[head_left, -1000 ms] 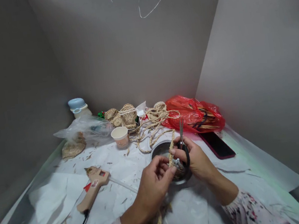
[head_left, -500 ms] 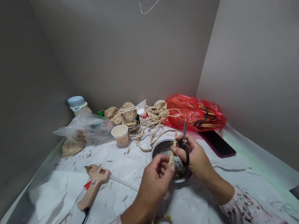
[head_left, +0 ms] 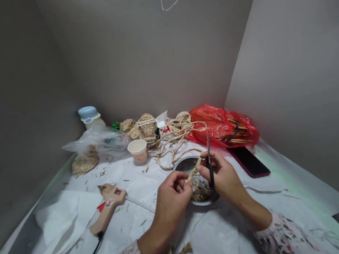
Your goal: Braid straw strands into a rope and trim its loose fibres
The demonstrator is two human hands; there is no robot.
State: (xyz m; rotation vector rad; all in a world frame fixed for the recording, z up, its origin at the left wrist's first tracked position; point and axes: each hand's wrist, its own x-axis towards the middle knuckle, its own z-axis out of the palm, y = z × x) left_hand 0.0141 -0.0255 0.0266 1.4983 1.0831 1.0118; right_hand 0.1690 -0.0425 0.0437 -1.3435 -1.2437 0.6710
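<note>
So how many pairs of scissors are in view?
1: the scissors in the right hand, blades pointing toward the red bag. Another could be hidden under that or the clear bag.

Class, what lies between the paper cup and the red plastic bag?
Loops of braided cord lie between the paper cup and the red plastic bag in the head view.

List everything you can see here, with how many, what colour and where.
braided cord: count unclear, straw, between hands, behind bowl
scissors: one pair, black-handled, right hand
bowl: one, silver, beneath hands
scraps: many, brownish, in bowl
glue gun: one, tan, left
cup: one, white-peach, centre
woven bundles: several, straw, back
jar: one, blue-lidded, back left
plastic bags: two, clear left, red right
woven piece: one, straw, left
phone: one, black, right
paper: several, white, tabletop
left hand: one, front
right hand: one, front
</note>
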